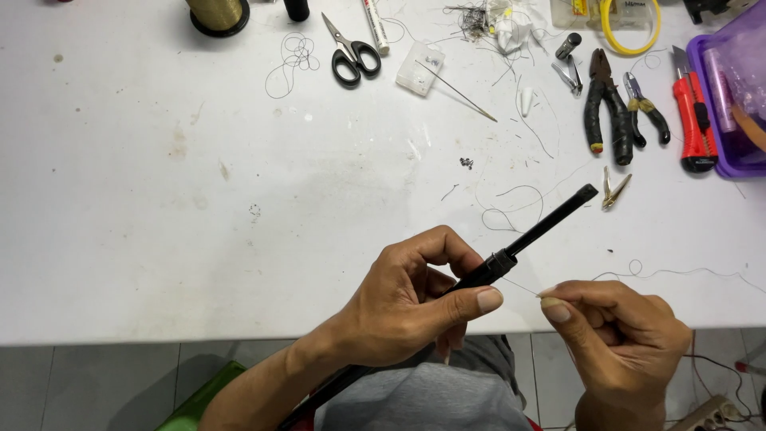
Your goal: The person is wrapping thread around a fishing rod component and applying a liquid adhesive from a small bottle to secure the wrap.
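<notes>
Black rod (pixel 527 239) gripped steady in left hand (pixel 407 299); right hand (pixel 618 335) pinching thin thread (pixel 523 289) at joint, for winding.

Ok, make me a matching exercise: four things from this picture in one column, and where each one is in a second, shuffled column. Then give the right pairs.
Things:
1. black rod
2. scissors
3. red knife
4. thin thread

Places:
A. far right of the table, beside the purple tray
B. pinched in the right hand
C. held in the left hand
D. top middle of the table

Pairs: 1-C, 2-D, 3-A, 4-B
</notes>
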